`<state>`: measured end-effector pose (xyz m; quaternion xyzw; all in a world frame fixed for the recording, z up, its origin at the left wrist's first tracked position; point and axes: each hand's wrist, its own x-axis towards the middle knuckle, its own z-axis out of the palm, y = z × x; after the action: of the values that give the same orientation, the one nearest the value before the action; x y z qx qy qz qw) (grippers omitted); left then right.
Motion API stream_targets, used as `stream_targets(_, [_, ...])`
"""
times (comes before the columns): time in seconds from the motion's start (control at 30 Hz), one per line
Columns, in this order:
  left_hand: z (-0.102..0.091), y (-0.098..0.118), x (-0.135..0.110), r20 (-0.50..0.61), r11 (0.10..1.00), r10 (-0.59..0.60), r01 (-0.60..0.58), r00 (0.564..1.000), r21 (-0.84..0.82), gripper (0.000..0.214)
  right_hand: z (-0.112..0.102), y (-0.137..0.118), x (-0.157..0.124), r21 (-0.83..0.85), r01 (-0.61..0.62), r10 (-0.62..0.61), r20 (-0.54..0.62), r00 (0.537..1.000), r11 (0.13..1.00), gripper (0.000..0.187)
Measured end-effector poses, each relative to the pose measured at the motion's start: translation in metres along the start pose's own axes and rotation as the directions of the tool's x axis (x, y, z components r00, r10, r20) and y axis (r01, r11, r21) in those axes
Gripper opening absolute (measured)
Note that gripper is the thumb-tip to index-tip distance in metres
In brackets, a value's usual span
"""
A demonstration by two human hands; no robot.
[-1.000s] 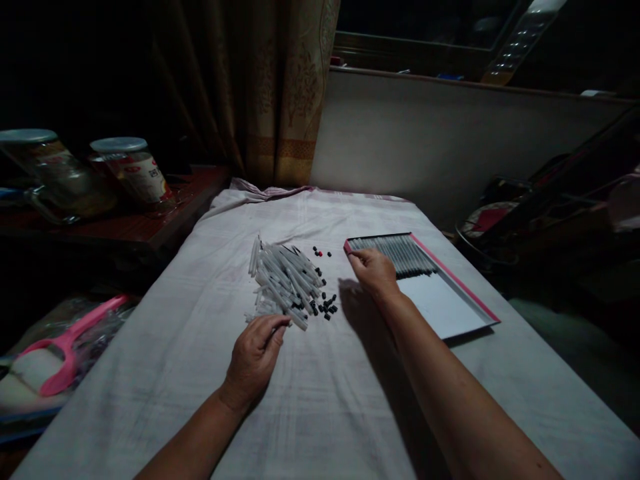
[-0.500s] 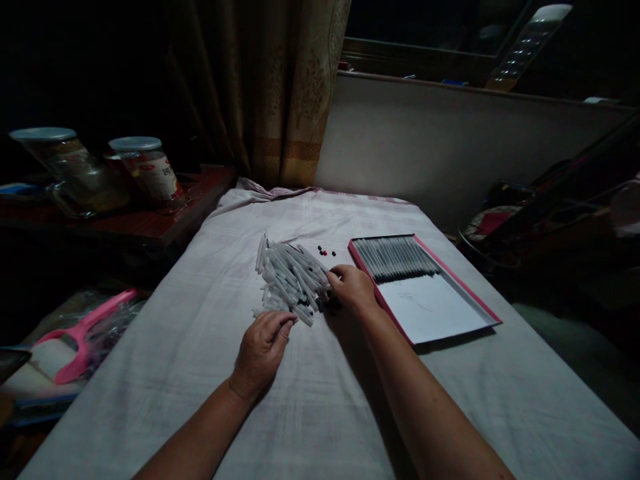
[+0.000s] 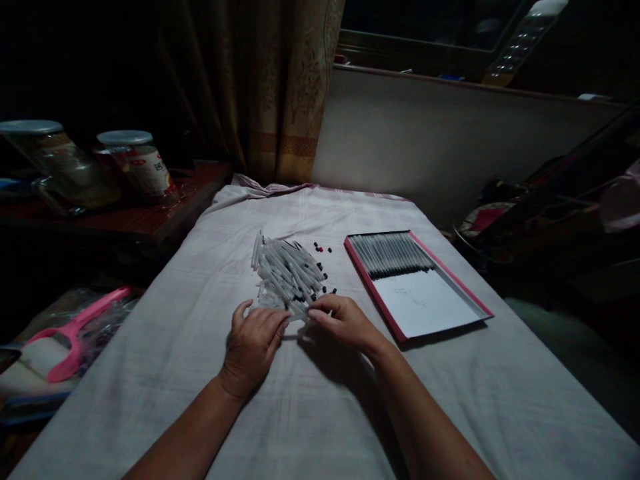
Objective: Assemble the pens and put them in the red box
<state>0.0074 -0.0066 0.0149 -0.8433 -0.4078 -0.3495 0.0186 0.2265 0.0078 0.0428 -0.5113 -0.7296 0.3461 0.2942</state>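
Observation:
A loose heap of translucent pen barrels (image 3: 283,267) lies on the cloth in front of me. At the heap's near edge, my left hand (image 3: 255,337) pinches the left end of a pale pen barrel (image 3: 297,316). My right hand (image 3: 340,320) has thumb and forefinger closed at the barrel's other end. The fingertips partly cover it. Small black plugs (image 3: 325,289) are scattered along the heap's right side, with a red plug (image 3: 321,249) among others farther back. To the right, a shallow pink-edged box (image 3: 373,293) holds a row of black-ended pens (image 3: 395,253).
A pale checked cloth (image 3: 200,373) covers the work surface. On the dark side table (image 3: 165,223) at left stand lidded jars (image 3: 143,167) and a glass jug (image 3: 75,187). A pink plastic handle (image 3: 90,317) lies low at left. A curtain (image 3: 295,100) hangs behind.
My right hand has moved from the heap's right side, by the box, down and left to meet the left hand. A barrel now lies between their fingertips. The view has shifted slightly.

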Motion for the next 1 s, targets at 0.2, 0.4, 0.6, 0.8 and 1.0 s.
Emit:
stream_targets(0.2, [0.004, -0.018, -0.003, -0.095, 0.983, -0.184, 0.184, 0.978, -0.01, 0.025, 0.007, -0.012, 0.048, -0.416, -0.138, 0.121, -0.068, 0.99, 0.899, 0.027])
stream_targets(0.4, [0.006, -0.022, -0.002, -0.109, 0.967, -0.25, 0.242, 0.962, -0.074, 0.024, 0.015, -0.032, 0.081, -0.688, -0.305, 0.334, -0.096, 0.938, 0.659, 0.027])
stream_targets(0.6, [0.009, -0.024, -0.002, -0.096, 0.957, -0.279, 0.268, 0.955, -0.115, 0.023, 0.015, -0.034, 0.086, -0.68, -0.332, 0.369, -0.096, 0.924, 0.654, 0.031])
stream_targets(0.8, [0.01, -0.025, -0.004, -0.095, 0.957, -0.28, 0.27, 0.955, -0.103, 0.024, -0.001, -0.021, 0.053, -0.388, -0.364, 0.3, -0.216, 0.929, 0.847, 0.038])
stream_targets(1.0, [0.009, -0.024, -0.004, -0.097, 0.957, -0.284, 0.276, 0.954, -0.088, 0.022, -0.013, -0.008, 0.01, 0.357, -0.06, 0.131, -0.179, 0.975, 0.932, 0.034])
